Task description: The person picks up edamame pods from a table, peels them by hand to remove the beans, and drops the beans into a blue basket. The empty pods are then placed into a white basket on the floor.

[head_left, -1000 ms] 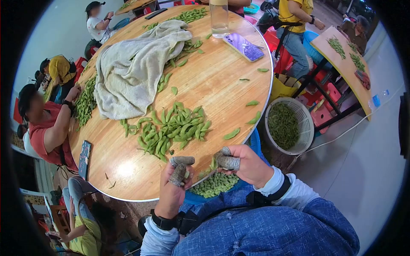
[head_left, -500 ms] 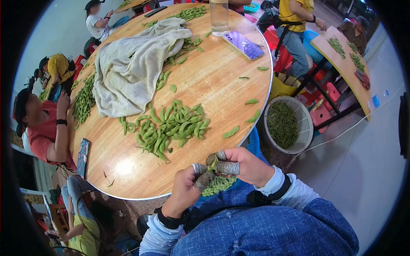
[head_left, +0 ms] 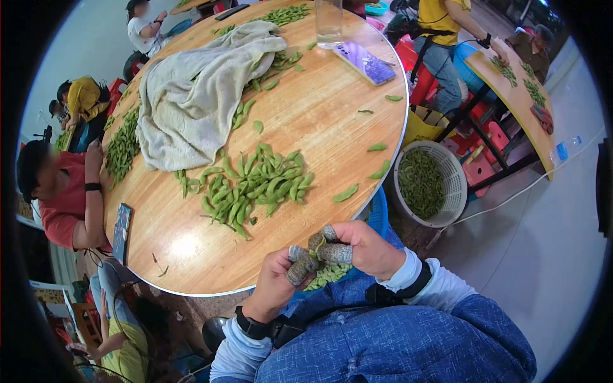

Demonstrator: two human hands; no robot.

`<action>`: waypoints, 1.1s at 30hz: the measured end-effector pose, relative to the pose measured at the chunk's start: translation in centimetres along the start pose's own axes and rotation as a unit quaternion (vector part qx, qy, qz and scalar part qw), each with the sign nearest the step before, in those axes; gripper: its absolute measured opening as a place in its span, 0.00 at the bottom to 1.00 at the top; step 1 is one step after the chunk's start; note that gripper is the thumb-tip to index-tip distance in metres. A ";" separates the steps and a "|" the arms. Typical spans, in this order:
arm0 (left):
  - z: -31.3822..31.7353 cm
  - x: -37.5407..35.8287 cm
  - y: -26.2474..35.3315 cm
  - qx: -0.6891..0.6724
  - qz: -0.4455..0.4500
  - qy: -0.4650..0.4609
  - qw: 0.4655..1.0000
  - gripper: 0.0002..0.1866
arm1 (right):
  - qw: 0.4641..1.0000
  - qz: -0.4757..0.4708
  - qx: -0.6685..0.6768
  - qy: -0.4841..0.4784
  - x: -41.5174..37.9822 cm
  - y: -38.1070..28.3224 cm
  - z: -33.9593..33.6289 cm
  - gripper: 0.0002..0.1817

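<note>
My left hand (head_left: 281, 273) and my right hand (head_left: 364, 249) meet near the table's front edge, fingertips wrapped in grey coverings. Between them both pinch a small green bean pod (head_left: 318, 246), mostly hidden by the fingers. Just below, shelled green beans (head_left: 329, 276) lie in a blue basin (head_left: 378, 214) that my hands partly cover. A loose pile of green pods (head_left: 258, 185) rests on the round wooden table (head_left: 319, 127), beyond my hands.
A grey towel (head_left: 185, 96) lies across more pods. A purple phone (head_left: 364, 62), a glass (head_left: 329, 25) and a dark phone (head_left: 122, 231) are on the table. A white basket (head_left: 454, 185) of pods stands right. Several people sit or stand around.
The pod between my fingers shows less than before. At the right, the person in yellow has reached an arm down to the pods on the other table.
</note>
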State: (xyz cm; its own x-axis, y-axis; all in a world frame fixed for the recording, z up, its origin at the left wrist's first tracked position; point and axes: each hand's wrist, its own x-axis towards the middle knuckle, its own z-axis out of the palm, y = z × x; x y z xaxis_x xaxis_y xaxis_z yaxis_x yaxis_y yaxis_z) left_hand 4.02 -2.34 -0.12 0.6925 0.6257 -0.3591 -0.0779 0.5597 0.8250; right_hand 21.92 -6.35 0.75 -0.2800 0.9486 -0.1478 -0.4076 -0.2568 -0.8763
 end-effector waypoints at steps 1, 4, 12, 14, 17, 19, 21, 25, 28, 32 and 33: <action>0.0 0.0 0.0 -0.011 0.001 -0.004 1.000 0.08 | 1.000 -0.003 -0.010 -0.002 0.1 0.1 0.0 0.07; -0.3 0.1 -0.3 -0.061 -0.029 0.000 0.998 0.10 | 1.000 0.000 -0.013 -0.012 0.3 0.5 -0.2 0.06; -0.6 0.1 0.0 -0.063 -0.024 0.031 0.997 0.05 | 0.973 -0.106 -0.200 0.043 0.3 0.7 0.1 0.06; -0.1 -0.1 0.1 -0.057 0.003 0.065 0.996 0.07 | 0.963 -0.132 -0.226 0.061 0.0 0.2 0.8 0.06; 0.0 -0.2 -0.3 0.006 0.071 0.098 0.993 0.07 | 0.973 -0.094 -0.204 0.051 0.2 0.5 0.7 0.07; -0.1 -0.3 -0.6 0.124 0.132 0.121 0.976 0.06 | 0.979 -0.071 -0.188 0.044 0.4 0.9 0.5 0.07; -0.3 -0.5 -0.7 0.280 0.188 0.130 0.932 0.06 | 0.982 -0.061 -0.174 0.044 0.5 1.1 0.5 0.07; -0.7 -0.6 -0.3 0.257 0.185 0.104 0.943 0.05 | 0.992 -0.042 -0.113 0.037 0.1 0.1 0.9 0.07; -0.2 -0.7 0.6 0.300 0.211 0.097 0.925 0.04 | 0.999 -0.021 -0.025 0.009 0.2 0.7 0.8 0.07; -0.2 -0.4 0.4 0.330 0.214 0.077 0.916 0.04 | 0.998 -0.008 -0.069 0.011 0.1 0.4 0.7 0.06; -0.4 -0.3 0.1 0.329 0.216 0.068 0.917 0.04 | 0.997 -0.006 -0.070 0.012 0.1 0.4 0.8 0.06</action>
State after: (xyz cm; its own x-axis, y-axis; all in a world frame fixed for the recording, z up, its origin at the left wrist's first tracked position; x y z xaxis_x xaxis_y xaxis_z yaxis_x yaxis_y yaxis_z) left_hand 3.48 -2.22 -0.10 0.5992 0.7992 0.0484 0.1567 -0.1764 0.9718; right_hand 21.06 -6.49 0.72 -0.2545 0.9558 -0.1472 -0.2855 -0.2197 -0.9329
